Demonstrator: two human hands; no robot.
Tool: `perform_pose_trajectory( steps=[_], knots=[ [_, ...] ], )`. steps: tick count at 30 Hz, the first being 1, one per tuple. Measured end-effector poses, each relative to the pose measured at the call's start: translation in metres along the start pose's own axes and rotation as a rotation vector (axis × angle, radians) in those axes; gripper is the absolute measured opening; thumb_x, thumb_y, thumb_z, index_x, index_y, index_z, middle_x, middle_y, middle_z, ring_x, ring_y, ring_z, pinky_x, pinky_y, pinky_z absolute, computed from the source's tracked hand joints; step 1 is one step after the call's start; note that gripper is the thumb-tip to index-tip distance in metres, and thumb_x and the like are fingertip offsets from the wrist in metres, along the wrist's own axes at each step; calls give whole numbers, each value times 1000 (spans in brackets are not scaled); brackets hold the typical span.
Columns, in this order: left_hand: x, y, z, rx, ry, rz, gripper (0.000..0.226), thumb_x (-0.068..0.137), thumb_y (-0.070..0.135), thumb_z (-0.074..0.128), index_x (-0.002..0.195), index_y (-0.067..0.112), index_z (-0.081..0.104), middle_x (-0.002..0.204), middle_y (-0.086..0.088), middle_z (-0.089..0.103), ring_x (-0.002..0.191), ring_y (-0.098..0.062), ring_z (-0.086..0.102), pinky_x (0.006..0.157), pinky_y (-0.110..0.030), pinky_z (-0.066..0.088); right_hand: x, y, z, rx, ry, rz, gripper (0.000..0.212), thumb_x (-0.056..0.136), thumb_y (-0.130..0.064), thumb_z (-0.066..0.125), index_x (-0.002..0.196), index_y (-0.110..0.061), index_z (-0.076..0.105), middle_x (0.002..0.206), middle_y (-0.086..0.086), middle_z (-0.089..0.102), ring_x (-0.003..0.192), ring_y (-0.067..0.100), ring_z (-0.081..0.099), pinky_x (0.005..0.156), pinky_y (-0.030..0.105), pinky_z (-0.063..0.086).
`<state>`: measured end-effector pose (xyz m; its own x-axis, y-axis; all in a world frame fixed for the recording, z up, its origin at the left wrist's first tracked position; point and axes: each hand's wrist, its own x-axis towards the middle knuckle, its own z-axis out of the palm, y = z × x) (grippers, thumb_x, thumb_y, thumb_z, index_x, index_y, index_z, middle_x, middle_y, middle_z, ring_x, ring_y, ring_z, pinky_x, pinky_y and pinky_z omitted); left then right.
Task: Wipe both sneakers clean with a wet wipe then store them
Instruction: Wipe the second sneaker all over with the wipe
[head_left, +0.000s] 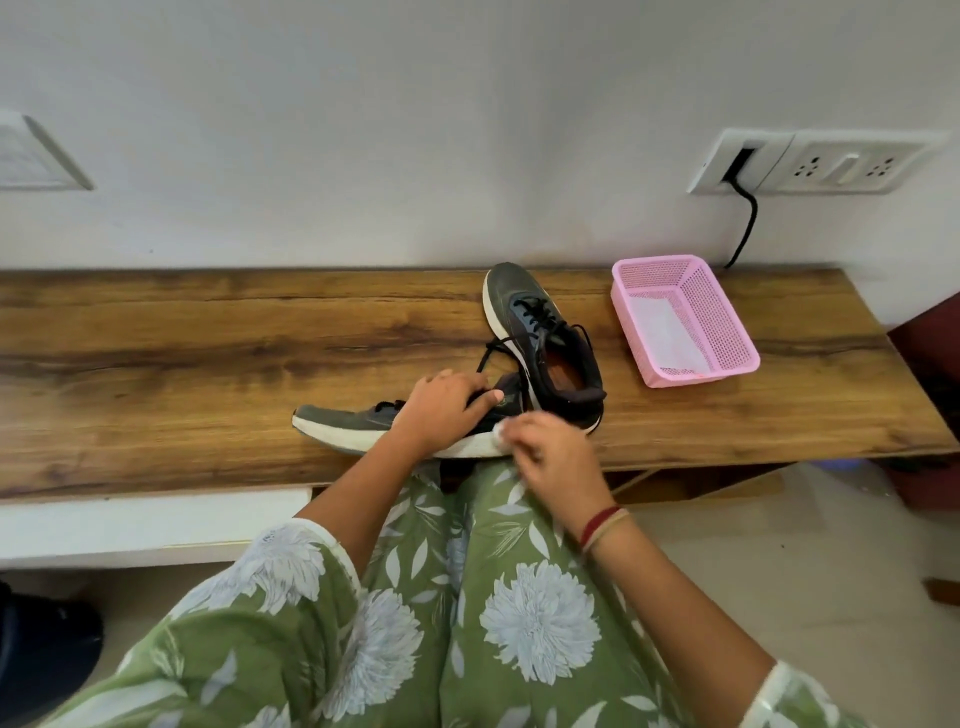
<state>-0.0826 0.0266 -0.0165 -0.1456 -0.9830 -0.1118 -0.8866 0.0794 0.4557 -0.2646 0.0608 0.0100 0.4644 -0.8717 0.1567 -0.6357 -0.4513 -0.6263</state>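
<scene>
Wipe (500, 429), seemingly, in right hand (553, 454) pinch

Nothing to read here, no word, brand or number anywhere. There's a small pale mark on the side of the near sneaker (337, 420), up toward the heel, but it's too blurred to make out. The far sneaker (511, 291), the pink basket (722, 322) and the wall socket plate (852, 166) show no legible lettering either.
</scene>
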Motion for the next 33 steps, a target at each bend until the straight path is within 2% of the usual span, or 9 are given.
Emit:
perform_pose_trajectory(
  steps=[3, 8, 11, 15, 20, 23, 25, 28, 33],
  knots=[
    [-5, 2, 2, -74, 29, -12, 24, 98, 41, 39, 82, 25, 47, 80, 4, 51, 92, -23, 52, 76, -33, 30, -4, 11, 10, -11, -9, -29, 18, 79, 2, 63, 89, -9, 72, 97, 2, 69, 91, 15, 63, 84, 29, 52],
    [-14, 4, 0, -246, 156, 26, 23, 98, 32, 41, 76, 31, 41, 68, 12, 43, 77, -24, 49, 67, -33, 29, -9, 35, 2, 164, 104, 357, 18, 80, 4, 63, 87, -10, 72, 89, 4, 68, 85, 19, 64, 83, 34, 52],
    [-18, 16, -22, -389, 310, 105, 24, 98, 36, 34, 78, 24, 41, 71, 9, 43, 71, -16, 41, 65, -30, 29, -9, 18, -18, 497, 358, 528, 24, 84, -1, 63, 89, -25, 68, 89, -3, 68, 84, 8, 63, 76, 25, 52],
    [-22, 42, -48, -369, 325, 240, 26, 99, 34, 32, 88, 13, 42, 82, 1, 44, 73, -6, 38, 69, -13, 30, -2, -20, -57, 648, 653, 369, 17, 85, -6, 65, 94, -19, 68, 94, -2, 69, 90, 8, 64, 79, 19, 52],
    [-62, 46, -38, -284, 235, 219, 27, 97, 39, 34, 93, 15, 46, 86, 2, 50, 80, -7, 43, 85, -13, 31, -7, -32, -74, 447, 502, 256, 16, 84, -8, 66, 92, -22, 68, 91, 1, 68, 88, 13, 63, 79, 26, 51],
    [-89, 40, -31, -245, 278, 154, 34, 93, 43, 32, 91, 14, 50, 83, 1, 53, 81, -13, 47, 94, -30, 33, -25, -38, -57, 419, 342, 335, 19, 83, -8, 68, 87, -26, 68, 89, -3, 66, 85, 11, 61, 77, 27, 50],
    [-107, 46, -24, -182, 289, 82, 49, 87, 61, 30, 91, 20, 56, 83, 5, 59, 80, -14, 54, 89, -39, 37, -44, -44, -39, 385, 293, 328, 25, 81, -5, 69, 86, -29, 68, 89, -9, 65, 84, 2, 60, 77, 21, 49],
    [-114, 65, -13, 78, 252, -90, 78, 71, 86, 17, 84, 23, 61, 75, 6, 61, 72, -15, 56, 79, -32, 40, -64, -49, -22, 390, 334, 286, 28, 79, -1, 69, 88, -28, 68, 90, -14, 63, 88, -2, 60, 79, 12, 47],
    [-97, 66, -8, -121, 359, -35, 57, 85, 64, 28, 70, 17, 57, 58, 1, 57, 57, -23, 58, 61, -30, 36, -55, -44, -26, 372, 531, 267, 25, 82, 0, 67, 94, -22, 68, 94, -16, 62, 90, -2, 60, 81, 13, 48]
  ],
)
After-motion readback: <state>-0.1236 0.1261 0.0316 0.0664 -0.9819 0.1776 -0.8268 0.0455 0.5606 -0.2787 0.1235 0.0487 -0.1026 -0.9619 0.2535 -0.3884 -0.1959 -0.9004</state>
